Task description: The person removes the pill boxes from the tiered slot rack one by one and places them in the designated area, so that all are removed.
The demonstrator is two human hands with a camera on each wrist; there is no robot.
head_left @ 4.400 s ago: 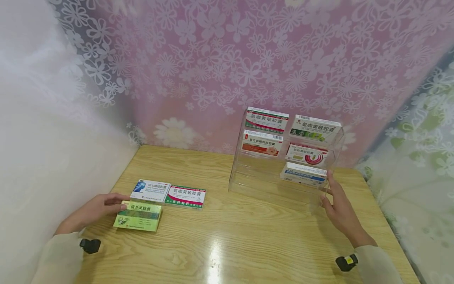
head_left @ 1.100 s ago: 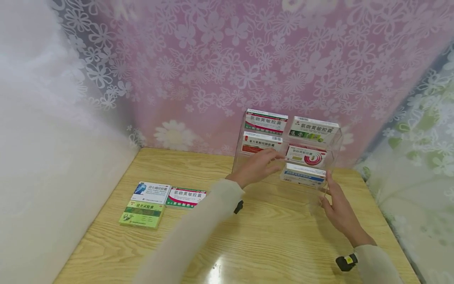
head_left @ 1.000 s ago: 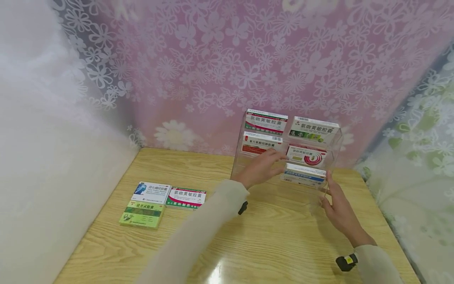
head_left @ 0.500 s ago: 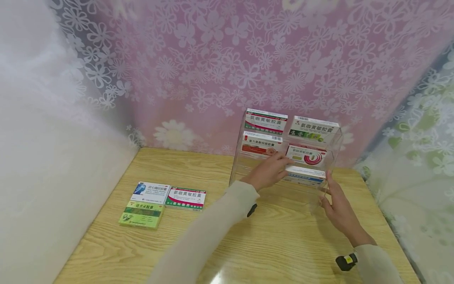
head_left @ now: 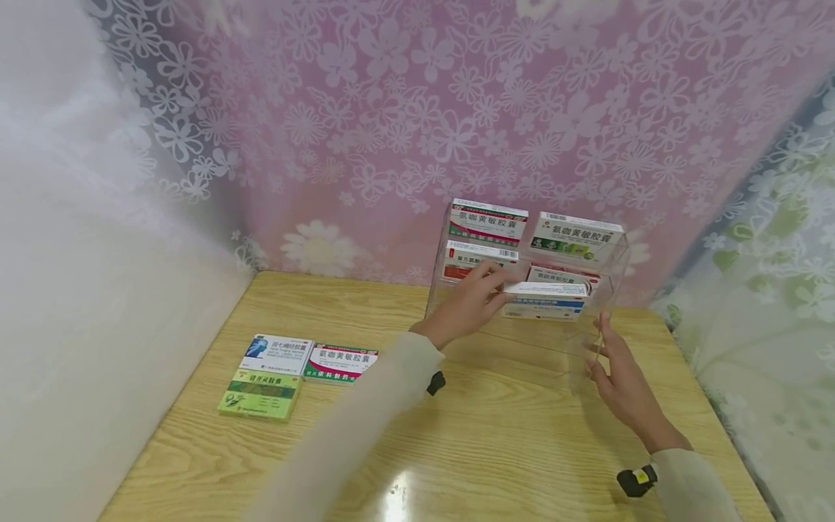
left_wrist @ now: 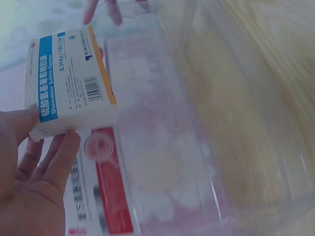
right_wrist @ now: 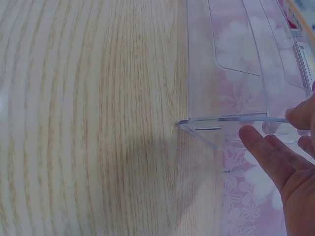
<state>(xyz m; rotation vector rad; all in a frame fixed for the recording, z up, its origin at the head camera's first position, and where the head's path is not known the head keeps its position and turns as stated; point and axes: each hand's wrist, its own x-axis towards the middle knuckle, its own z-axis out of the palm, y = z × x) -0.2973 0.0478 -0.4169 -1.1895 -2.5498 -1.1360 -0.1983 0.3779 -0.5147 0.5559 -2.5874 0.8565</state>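
My left hand [head_left: 471, 301] pinches one end of a white medicine box with a blue band [head_left: 546, 303]. In the left wrist view that medicine box [left_wrist: 74, 73] shows an orange edge and a barcode, the thumb on one face and fingers on the other side. It is raised in front of the lower right part of a clear plastic display rack [head_left: 515, 354], partly covering a red-and-white box [head_left: 554, 275]. With thumb and fingers on either side of the rack's right wall, my right hand [head_left: 626, 391] holds the rack; the right wrist view shows this hand [right_wrist: 290, 167] too.
Upper slots hold a green-and-red box [head_left: 488, 225] and a green-and-white box [head_left: 577, 238]. An orange-red box [head_left: 457, 267] sits below on the left. On the table's left lie a blue-white box [head_left: 279, 354], a yellow-green box [head_left: 261, 395] and another green-and-red box [head_left: 339, 361].
The left hand let go of the yellow-green box earlier and moved to the rack. It has now lifted the blue-banded medicine box up and left from its slot. The right hand stays put.
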